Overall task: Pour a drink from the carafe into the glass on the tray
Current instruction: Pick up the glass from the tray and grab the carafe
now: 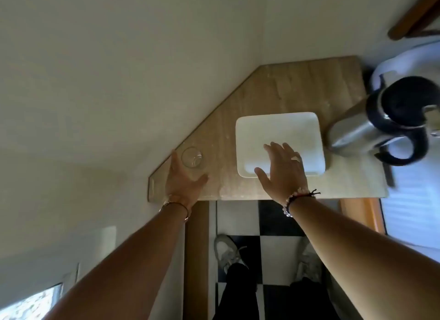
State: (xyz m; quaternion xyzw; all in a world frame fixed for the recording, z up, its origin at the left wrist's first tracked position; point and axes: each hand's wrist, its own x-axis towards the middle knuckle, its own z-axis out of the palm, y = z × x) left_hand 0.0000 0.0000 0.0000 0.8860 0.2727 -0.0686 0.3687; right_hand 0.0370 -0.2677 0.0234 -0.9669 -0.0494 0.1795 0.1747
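Observation:
A clear empty glass (192, 157) stands on the stone counter near its left corner, off the tray. My left hand (183, 179) is spread open just below and beside the glass, fingers reaching around its left side; whether it touches is unclear. A white square tray (278, 129) lies in the middle of the counter with nothing on it. My right hand (283, 167) hovers open over the tray's front edge. A steel carafe (371, 126) with a black lid and handle stands to the right of the tray, untouched.
The beige counter (297, 86) is wedge-shaped, bounded by walls at the left and back. A white appliance (404, 57) sits behind the carafe. Black and white floor tiles (273, 226) and my shoes lie below the front edge.

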